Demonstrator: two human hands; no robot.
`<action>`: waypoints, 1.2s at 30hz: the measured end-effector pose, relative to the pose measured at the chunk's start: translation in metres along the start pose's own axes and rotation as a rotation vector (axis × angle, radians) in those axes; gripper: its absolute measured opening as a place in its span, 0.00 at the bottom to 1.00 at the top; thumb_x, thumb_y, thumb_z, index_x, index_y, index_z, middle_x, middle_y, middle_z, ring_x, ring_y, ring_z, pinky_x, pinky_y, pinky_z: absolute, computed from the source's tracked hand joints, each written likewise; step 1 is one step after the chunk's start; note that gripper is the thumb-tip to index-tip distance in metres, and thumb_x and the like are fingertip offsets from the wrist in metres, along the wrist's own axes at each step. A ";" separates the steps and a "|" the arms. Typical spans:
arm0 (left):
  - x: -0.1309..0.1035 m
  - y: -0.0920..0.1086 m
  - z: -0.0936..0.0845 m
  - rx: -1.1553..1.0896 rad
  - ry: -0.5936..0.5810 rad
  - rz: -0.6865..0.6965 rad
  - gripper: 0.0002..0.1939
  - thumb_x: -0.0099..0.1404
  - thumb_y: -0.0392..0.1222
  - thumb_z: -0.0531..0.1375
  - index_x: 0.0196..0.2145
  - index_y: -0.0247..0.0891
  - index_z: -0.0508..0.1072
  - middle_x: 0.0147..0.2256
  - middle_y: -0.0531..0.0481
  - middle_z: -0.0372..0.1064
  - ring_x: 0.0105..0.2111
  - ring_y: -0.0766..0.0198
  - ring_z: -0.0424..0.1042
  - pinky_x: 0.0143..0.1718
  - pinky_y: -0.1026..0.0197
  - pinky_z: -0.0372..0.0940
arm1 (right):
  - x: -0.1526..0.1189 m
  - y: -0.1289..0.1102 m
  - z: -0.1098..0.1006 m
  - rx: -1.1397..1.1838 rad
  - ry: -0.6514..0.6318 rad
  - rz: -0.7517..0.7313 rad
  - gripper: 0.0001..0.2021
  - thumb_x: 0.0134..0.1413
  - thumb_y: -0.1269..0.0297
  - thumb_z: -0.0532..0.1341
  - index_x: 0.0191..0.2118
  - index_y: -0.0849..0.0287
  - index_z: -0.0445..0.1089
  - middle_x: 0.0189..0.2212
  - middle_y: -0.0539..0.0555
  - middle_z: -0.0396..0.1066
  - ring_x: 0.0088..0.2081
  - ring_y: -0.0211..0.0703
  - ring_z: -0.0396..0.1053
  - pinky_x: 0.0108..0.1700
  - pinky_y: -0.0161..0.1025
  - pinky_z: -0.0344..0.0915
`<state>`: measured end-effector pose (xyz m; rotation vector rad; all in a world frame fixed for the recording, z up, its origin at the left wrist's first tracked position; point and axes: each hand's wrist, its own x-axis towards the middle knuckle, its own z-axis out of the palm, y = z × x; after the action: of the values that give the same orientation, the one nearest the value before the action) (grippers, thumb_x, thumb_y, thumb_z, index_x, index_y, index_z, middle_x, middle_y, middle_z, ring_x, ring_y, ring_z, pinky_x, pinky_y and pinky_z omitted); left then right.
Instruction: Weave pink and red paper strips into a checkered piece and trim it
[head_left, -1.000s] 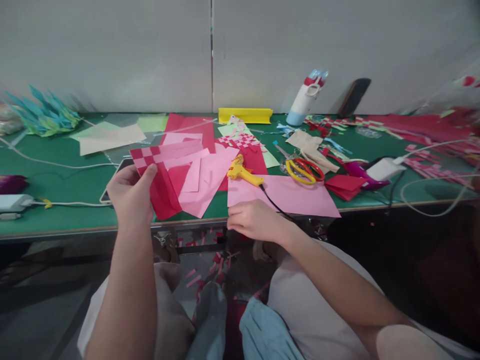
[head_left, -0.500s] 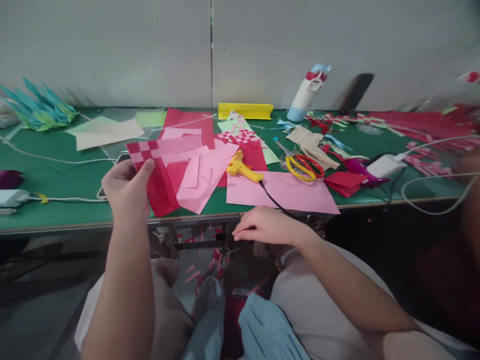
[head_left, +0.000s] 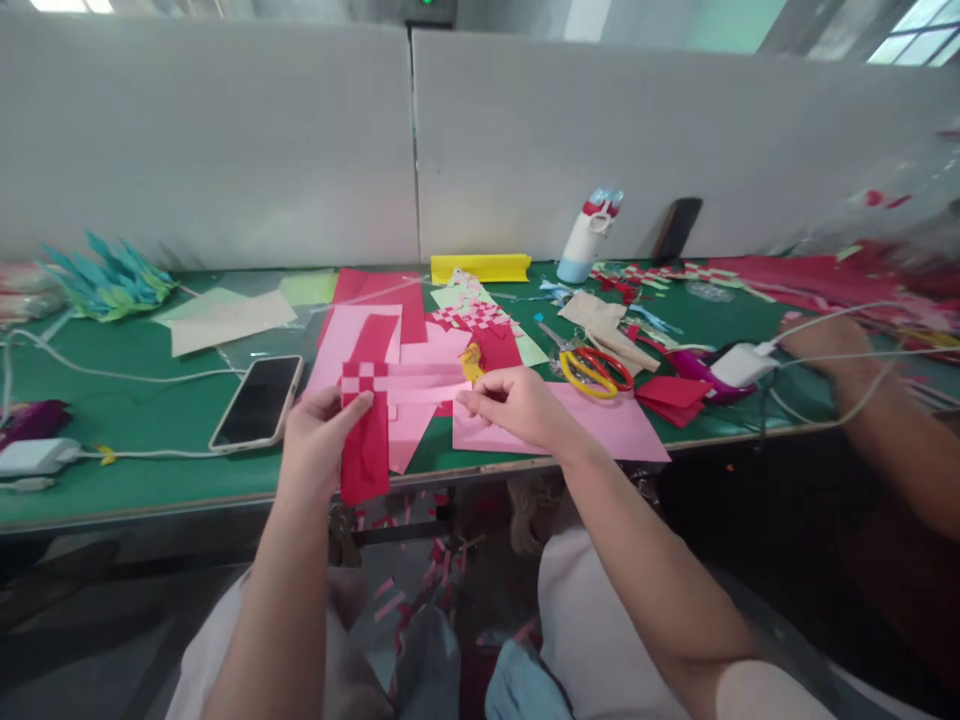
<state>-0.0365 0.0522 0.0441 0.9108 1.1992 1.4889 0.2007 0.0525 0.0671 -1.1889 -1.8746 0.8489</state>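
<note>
My left hand (head_left: 319,430) grips a red and pink woven paper piece (head_left: 365,450) by its left edge, thumb on the front. Its upper corner shows a checkered weave; loose red strips hang down and pink ones reach right. My right hand (head_left: 517,400) is closed in a pinch on the far end of a pink paper strip (head_left: 424,393) stretching from the weave. Just behind that hand a yellow glue gun (head_left: 471,362) is mostly hidden. Beneath the right hand and wrist lies a pink paper sheet (head_left: 600,425). Scissors (head_left: 592,378) with yellow and red handles lie to the right.
On the green table (head_left: 135,350) are a phone (head_left: 259,403), a white charger (head_left: 742,367), red folded paper (head_left: 673,398) and a yellow folded strip (head_left: 480,268). A bottle (head_left: 589,240) stands by the grey partition (head_left: 225,140). Another person's arm (head_left: 885,430) reaches in at right.
The left hand has brought the woven paper to the right, uncovering the phone. From the table edge, my right hand has risen and taken hold of a pink strip's end. The view has tilted up.
</note>
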 end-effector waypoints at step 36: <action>0.004 -0.003 0.002 0.180 -0.171 -0.170 0.13 0.50 0.50 0.69 0.28 0.38 0.79 0.27 0.49 0.76 0.29 0.63 0.72 0.30 0.65 0.64 | 0.074 0.007 0.012 0.166 -0.387 0.202 0.15 0.48 0.54 0.64 0.29 0.63 0.74 0.25 0.50 0.70 0.28 0.36 0.65 0.32 0.34 0.63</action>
<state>-0.0353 0.0568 0.0416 1.0084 1.2647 1.1591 0.1719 0.1214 0.0730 -1.1858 -1.9545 1.4021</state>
